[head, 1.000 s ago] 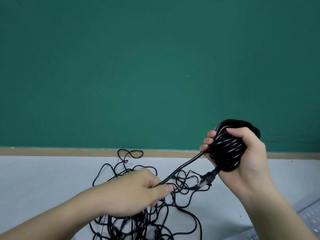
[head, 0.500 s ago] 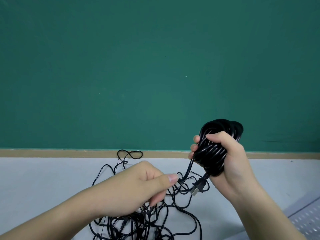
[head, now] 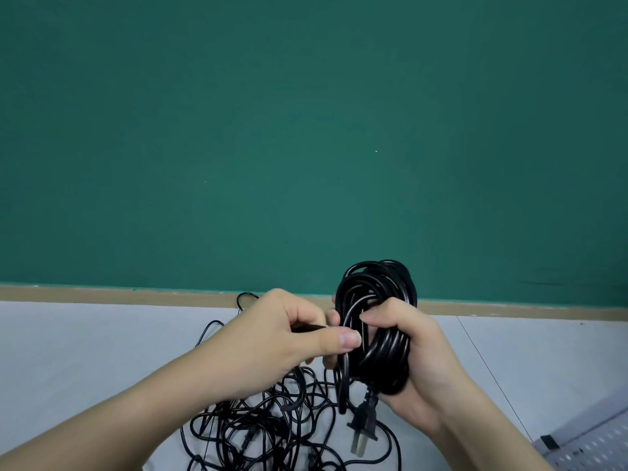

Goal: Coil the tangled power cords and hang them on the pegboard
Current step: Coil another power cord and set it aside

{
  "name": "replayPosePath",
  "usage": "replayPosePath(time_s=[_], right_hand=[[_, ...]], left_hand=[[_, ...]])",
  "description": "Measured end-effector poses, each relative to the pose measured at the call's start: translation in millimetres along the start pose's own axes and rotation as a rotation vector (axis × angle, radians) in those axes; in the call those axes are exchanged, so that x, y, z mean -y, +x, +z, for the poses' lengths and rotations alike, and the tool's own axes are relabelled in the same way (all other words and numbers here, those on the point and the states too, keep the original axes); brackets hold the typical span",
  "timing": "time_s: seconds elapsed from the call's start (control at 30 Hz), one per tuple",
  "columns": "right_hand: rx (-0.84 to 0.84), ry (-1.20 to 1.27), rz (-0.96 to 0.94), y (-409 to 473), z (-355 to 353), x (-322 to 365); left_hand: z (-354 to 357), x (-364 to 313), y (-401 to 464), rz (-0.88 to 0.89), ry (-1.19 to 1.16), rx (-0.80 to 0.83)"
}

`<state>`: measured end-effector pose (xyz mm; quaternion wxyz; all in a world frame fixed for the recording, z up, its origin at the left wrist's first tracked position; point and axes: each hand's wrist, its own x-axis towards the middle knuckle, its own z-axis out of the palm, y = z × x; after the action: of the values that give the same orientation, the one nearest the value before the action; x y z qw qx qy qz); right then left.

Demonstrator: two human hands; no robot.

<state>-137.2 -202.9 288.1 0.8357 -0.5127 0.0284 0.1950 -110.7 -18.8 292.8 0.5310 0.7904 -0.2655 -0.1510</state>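
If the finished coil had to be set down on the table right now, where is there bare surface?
Bare patches of the white table: the stretch left of the tangled cords, up to the tan strip at the wall, and the stretch right of the right hand, before the pegboard corner. The middle front is crowded with the tangle, both hands and the coil.

A black coiled cord (head: pixel 377 321), wound in many tight loops, stands upright above the table with its two-pin plug (head: pixel 364 423) hanging below, while the tangled cords (head: pixel 272 423), thin and black, lie in a loose heap on the white surface near the pegboard (head: pixel 591 448) corner.
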Motion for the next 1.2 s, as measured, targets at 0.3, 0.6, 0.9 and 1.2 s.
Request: replayPosePath(time_s=[0.3,0.6,0.9,1.2], right_hand=[[0.102,0.063,0.099,-2,11,-4],[0.056,0.228,-0.039,1,5,9],[0.119,0.173,-0.027,-4,1,10],[0.242,0.196,-0.051,-13,2,16]], left_hand=[[-5,11,-3,-0.063,0.002,-0.079],[-20,12,0,0.012,-0.089,-0.012],[-21,22,5,-0.058,-0.077,0.027],[-17,24,9,-0.089,-0.009,0.08]])
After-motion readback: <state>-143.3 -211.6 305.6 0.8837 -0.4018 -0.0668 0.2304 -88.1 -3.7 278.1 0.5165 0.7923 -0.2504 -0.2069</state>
